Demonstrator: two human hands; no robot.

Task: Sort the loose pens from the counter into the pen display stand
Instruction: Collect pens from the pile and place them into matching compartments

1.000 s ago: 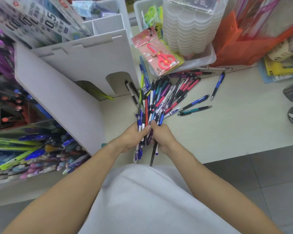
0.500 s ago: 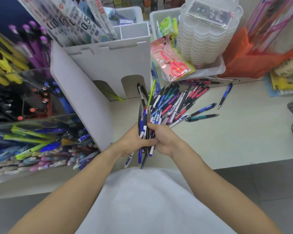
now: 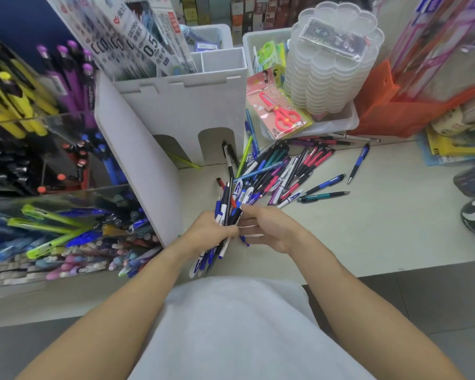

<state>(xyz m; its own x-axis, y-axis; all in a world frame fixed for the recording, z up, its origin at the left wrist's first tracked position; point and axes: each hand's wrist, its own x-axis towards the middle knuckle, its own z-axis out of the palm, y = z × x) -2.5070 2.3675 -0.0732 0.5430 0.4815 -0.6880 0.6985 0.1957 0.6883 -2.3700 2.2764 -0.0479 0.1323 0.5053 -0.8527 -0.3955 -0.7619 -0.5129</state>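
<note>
My left hand [image 3: 209, 233] grips a bundle of pens [image 3: 226, 204], mostly blue, white and black, with tips sticking out above and below the fist. My right hand [image 3: 269, 229] lies against the bundle's right side, fingers spread and touching the pens near their middle. Behind the hands a loose pile of pens [image 3: 283, 171] in red, blue, teal and purple is scattered on the beige counter [image 3: 381, 229]. The pen display stand [image 3: 66, 229] stands at the left, with clear compartments full of coloured pens.
A white divider panel [image 3: 132, 160] separates the stand from the counter. A white box [image 3: 181, 111] with arched cut-outs sits behind. Packaged red scissors [image 3: 280, 113], stacked clear cases [image 3: 332, 64] in a tray and an orange bag [image 3: 390, 105] line the back. Two stray pens [image 3: 327, 189] lie at right.
The bundle has come out of the pile toward me in my left hand. My right hand has loosened from gripping it and now has its fingers spread. The view has swung left toward the stand.
</note>
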